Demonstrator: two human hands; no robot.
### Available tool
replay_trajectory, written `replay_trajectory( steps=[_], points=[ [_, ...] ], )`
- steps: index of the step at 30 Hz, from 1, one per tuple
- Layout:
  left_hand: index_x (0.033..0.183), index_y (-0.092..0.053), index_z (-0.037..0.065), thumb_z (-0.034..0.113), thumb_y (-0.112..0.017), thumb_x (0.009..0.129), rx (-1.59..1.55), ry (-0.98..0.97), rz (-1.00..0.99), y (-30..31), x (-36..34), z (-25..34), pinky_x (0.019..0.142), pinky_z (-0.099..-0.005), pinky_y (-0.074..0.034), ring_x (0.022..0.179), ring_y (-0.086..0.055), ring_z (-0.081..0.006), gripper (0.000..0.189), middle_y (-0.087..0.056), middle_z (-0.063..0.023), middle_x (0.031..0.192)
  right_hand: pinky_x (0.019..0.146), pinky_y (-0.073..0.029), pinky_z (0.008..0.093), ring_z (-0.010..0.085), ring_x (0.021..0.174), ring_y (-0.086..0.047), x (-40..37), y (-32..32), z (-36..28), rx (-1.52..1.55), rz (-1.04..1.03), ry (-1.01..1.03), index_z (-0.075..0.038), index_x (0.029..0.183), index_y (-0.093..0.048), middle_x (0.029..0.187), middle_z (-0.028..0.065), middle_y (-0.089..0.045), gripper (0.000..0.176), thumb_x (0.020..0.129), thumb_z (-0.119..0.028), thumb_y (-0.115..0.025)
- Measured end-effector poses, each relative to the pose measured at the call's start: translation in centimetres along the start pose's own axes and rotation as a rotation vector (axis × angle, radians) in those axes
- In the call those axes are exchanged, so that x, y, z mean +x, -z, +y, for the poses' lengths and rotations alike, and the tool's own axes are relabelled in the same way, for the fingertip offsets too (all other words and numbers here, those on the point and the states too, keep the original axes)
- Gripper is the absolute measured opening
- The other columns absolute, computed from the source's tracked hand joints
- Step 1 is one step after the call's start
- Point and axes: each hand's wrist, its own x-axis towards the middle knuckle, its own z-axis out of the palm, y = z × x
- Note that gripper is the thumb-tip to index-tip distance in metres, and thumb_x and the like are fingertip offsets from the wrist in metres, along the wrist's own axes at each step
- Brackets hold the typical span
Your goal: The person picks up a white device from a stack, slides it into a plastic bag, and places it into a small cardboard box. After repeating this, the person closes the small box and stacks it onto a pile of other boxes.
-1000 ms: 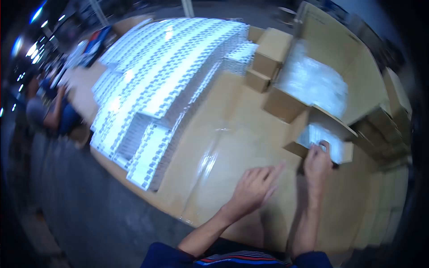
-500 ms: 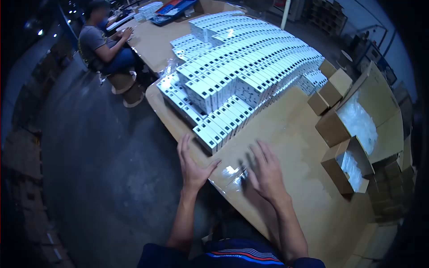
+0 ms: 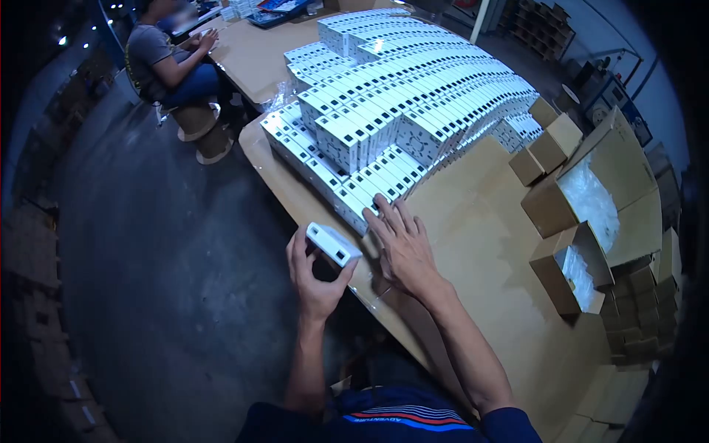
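Note:
My left hand (image 3: 317, 284) grips a small white box (image 3: 332, 244) between thumb and fingers, just off the table's near left edge. Two dark squares show on the box's upward side. My right hand (image 3: 405, 247) is spread, its fingertips at the near corner of a large block of white boxes (image 3: 362, 193) packed in rows and standing in tiers. Whether its fingertips press on the boxes is hard to tell. Nothing shows held in my right hand.
The brown table (image 3: 480, 221) carries open cartons with clear plastic bags (image 3: 591, 203) on the right. Stacked cardboard (image 3: 642, 310) stands beyond them. A seated person (image 3: 166, 63) works at the far left, near a blue tray (image 3: 279, 15).
My left hand, empty before, now holds a white box. My right hand has moved left and forward to the near corner of the stacked boxes.

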Motion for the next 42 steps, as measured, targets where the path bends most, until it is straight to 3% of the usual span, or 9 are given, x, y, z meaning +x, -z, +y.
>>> replay_trajectory(
  steps=[6,10,12,17,22,28,32,37,42],
  points=[
    [0.134,-0.051,0.004,0.001,-0.088,0.072,-0.123,-0.097,-0.039,-0.2,-3.5,1.9,0.096,-0.0413,-0.058,0.125,-0.054,-0.0335,0.072,-0.034,-0.0209,0.143,0.123,-0.028,0.0562,0.0455,0.154,-0.024,-2.7,3.0,0.5,0.311,0.120,-0.071,-0.012,0.165,-0.020,0.170,0.0249,-0.010,0.098,0.078,0.001,-0.062],
    [0.125,-0.050,0.006,0.004,-0.090,0.070,-0.188,-0.091,-0.110,-2.6,-4.5,3.6,0.096,-0.0410,-0.057,0.125,-0.053,-0.0326,0.068,-0.033,-0.0208,0.141,0.123,-0.027,0.0496,0.0501,0.148,-0.034,-8.9,5.5,1.7,0.656,0.101,-0.240,-0.005,0.165,-0.013,0.159,0.0353,-0.031,0.084,0.096,-0.010,-0.061],
    [0.123,-0.050,0.006,0.006,-0.091,0.069,-0.241,-0.109,-0.167,-4.8,-5.0,3.3,0.096,-0.0409,-0.055,0.125,-0.052,-0.0321,0.068,-0.033,-0.0207,0.141,0.109,-0.046,0.0410,0.0360,0.141,-0.048,-12.3,5.7,3.0,1.104,-0.072,-0.405,-0.010,0.167,-0.012,0.157,0.0284,-0.041,0.082,0.103,-0.016,-0.062],
    [0.107,-0.043,0.010,0.014,-0.095,0.066,-0.393,-0.072,-0.359,-11.4,-6.3,8.1,0.104,-0.0453,-0.046,0.129,-0.049,-0.0318,0.067,-0.038,-0.0192,0.137,0.110,-0.046,0.0339,0.0199,0.134,-0.050,-16.4,6.6,3.6,1.580,0.155,-0.318,-0.012,0.166,-0.023,0.151,0.0133,-0.047,0.067,0.107,-0.005,-0.054],
    [0.092,-0.057,0.008,0.021,-0.093,0.068,-0.312,-0.328,-0.635,-17.7,-5.2,14.6,0.106,-0.0520,-0.044,0.124,-0.054,-0.0391,0.046,-0.047,-0.0215,0.133,0.099,-0.053,0.0271,0.0140,0.118,-0.061,-18.4,10.5,7.6,1.503,0.515,-0.518,0.000,0.140,-0.058,0.135,0.0102,-0.062,0.035,0.106,-0.001,-0.052],
    [0.095,-0.062,0.001,0.011,-0.076,0.088,-0.314,-0.511,-0.840,-27.8,1.6,20.2,0.095,-0.0464,-0.050,0.100,-0.068,-0.0312,0.018,-0.068,-0.0155,0.102,0.082,-0.063,0.0268,0.0142,0.101,-0.067,-23.5,19.2,15.7,0.964,0.718,-0.573,0.000,0.121,-0.070,0.113,0.0098,-0.069,0.025,0.104,0.003,-0.052],
    [0.097,-0.063,-0.003,0.001,-0.067,0.092,-0.223,-0.800,-0.802,-38.7,6.1,24.7,0.081,-0.0429,-0.053,0.090,-0.067,-0.0371,0.007,-0.067,-0.0196,0.094,0.061,-0.041,0.0241,0.0072,0.072,-0.051,-25.0,24.8,21.1,0.535,0.856,-0.658,-0.009,0.122,-0.074,0.098,0.0057,-0.065,0.030,0.094,-0.001,-0.066],
    [0.102,-0.070,-0.006,0.009,-0.075,0.087,0.208,-0.877,-0.892,-57.1,10.3,26.2,0.079,-0.0459,-0.056,0.089,-0.072,-0.0405,0.021,-0.073,-0.0245,0.094,0.080,-0.052,0.0366,0.0272,0.083,-0.062,-22.5,29.9,27.9,0.011,1.065,-0.646,-0.009,0.128,-0.071,0.107,0.0172,-0.063,0.040,0.091,0.001,-0.062],
    [0.095,-0.073,-0.005,0.015,-0.083,0.080,0.090,-0.998,-1.162,-62.8,8.1,28.6,0.082,-0.0459,-0.057,0.093,-0.073,-0.0385,0.027,-0.074,-0.0250,0.094,0.101,-0.049,0.0473,0.0441,0.115,-0.062,-21.7,30.8,32.5,-0.039,1.157,-0.676,-0.007,0.132,-0.068,0.120,0.0270,-0.059,0.043,0.092,0.002,-0.057]
  ],
)
